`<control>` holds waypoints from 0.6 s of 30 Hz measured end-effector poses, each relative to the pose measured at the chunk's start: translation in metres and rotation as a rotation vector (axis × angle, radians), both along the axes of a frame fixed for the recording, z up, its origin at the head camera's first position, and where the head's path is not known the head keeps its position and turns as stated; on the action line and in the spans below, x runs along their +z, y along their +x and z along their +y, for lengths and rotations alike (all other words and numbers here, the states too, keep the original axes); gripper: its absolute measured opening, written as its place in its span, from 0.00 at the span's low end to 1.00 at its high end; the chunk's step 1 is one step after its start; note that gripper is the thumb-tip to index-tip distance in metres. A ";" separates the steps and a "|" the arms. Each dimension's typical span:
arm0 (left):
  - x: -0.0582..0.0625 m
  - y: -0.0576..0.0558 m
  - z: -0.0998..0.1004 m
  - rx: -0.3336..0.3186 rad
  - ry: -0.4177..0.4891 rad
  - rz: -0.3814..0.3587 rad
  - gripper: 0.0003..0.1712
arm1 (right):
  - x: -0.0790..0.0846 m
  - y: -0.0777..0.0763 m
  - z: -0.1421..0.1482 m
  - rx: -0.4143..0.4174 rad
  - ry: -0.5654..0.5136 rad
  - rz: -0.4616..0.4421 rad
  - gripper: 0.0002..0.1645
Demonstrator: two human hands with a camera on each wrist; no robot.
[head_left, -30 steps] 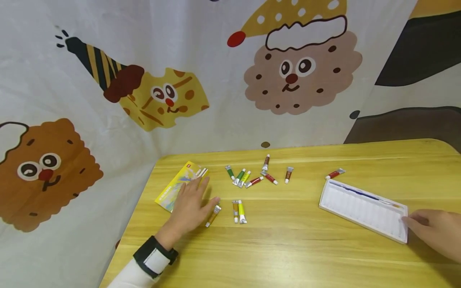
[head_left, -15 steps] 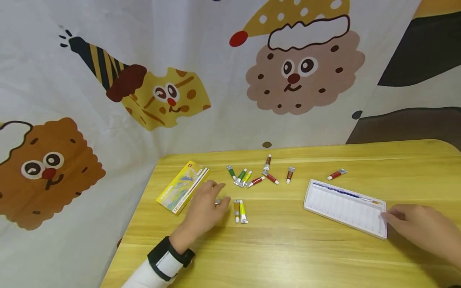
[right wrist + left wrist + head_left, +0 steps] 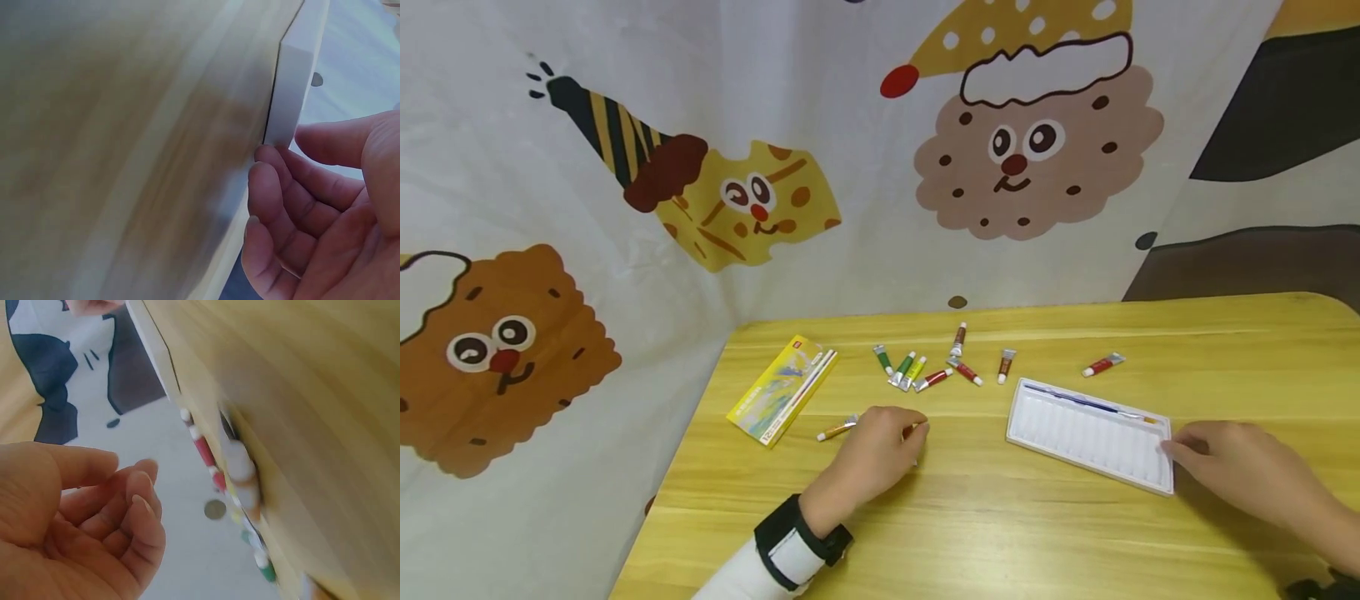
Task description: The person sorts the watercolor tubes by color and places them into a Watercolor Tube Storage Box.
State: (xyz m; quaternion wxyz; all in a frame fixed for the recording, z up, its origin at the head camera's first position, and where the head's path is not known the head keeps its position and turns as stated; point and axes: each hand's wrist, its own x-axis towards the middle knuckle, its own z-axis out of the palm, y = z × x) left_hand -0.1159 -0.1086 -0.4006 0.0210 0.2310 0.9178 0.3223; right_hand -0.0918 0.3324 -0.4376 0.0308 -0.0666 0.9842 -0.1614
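Observation:
My left hand (image 3: 874, 448) hovers over the left middle of the table, fingers loosely curled. In the left wrist view a gap shows between its thumb and fingertips, with nothing held. A blurred white-and-ochre paint tube (image 3: 240, 465) lies on the table close by; the head view mostly hides that spot behind the hand. Left of the hand lies an ochre paint tube (image 3: 837, 428). My right hand (image 3: 1243, 471) grips the right end of a white slotted tray (image 3: 1086, 442), thumb on its rim, fingers below. A blue-handled paintbrush (image 3: 1078, 402) lies along the tray's far side.
A yellow box (image 3: 782, 392) lies at the table's left. Several paint tubes are scattered toward the back, including a green one (image 3: 882, 359), a red one (image 3: 934, 380) and a brown one (image 3: 1006, 365). Another red tube (image 3: 1103, 364) lies behind the tray. A printed curtain (image 3: 865, 250) hangs behind the table.
My left hand has moved right, from the yellow box past the ochre tube to the pair of tubes it now covers. My right hand has brought the tray leftward, away from the back red tube.

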 end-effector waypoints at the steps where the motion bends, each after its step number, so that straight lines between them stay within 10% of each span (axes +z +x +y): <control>1: 0.000 0.000 0.003 -0.009 -0.003 -0.015 0.10 | 0.000 0.000 -0.002 0.006 -0.002 -0.003 0.13; 18: -0.004 0.009 0.039 -0.065 -0.120 -0.214 0.16 | 0.003 -0.007 -0.039 0.091 -0.069 -0.029 0.08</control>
